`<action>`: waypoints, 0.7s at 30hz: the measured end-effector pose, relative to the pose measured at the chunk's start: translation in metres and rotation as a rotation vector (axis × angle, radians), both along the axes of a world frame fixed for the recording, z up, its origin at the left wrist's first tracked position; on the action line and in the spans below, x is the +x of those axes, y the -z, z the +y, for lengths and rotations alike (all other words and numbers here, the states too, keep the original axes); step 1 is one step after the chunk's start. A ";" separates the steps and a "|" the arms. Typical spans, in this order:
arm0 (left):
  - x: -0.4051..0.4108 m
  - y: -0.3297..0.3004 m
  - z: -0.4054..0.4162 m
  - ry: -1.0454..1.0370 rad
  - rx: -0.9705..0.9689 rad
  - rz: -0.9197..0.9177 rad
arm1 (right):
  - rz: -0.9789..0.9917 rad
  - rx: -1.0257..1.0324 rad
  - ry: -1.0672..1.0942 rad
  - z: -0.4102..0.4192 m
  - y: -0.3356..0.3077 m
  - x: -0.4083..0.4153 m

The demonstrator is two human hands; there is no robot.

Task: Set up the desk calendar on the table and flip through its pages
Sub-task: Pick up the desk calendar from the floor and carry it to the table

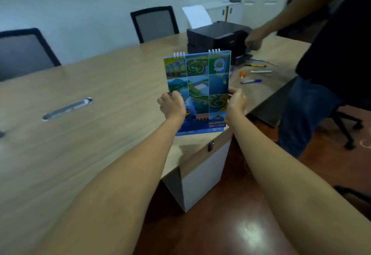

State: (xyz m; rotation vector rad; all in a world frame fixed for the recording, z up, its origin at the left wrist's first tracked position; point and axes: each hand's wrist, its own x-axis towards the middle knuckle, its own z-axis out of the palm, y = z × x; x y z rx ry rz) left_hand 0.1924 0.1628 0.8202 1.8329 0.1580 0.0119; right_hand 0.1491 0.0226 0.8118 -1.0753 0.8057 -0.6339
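Calendar [197,92] upright in the air above the table [90,134] corner, cover facing out. Left hand [171,105] and right hand [235,102] pinch its side edges, grip closed, rings above. Not set down, no pages flipped.

"CALENDAR" on desk calendar [197,92] cover

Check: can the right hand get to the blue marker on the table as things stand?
Probably not yet. The right hand and left hand are holding the calendar upright; the blue marker lies just beyond, with bare table between. It would have to let go first.
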 end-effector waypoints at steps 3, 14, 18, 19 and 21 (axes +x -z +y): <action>0.025 -0.002 0.072 -0.107 0.059 0.001 | -0.022 0.023 -0.123 0.068 0.000 0.046; 0.033 0.010 0.293 -0.579 -0.008 0.016 | 0.012 0.111 -0.600 0.306 0.010 0.137; 0.032 0.020 0.332 -0.703 -0.057 0.042 | 0.009 0.126 -0.766 0.355 0.004 0.147; 0.030 0.021 0.338 -0.736 -0.061 0.036 | 0.004 0.142 -0.801 0.363 0.004 0.150; 0.030 0.026 0.346 -0.784 -0.059 0.023 | 0.009 0.149 -0.864 0.375 0.003 0.155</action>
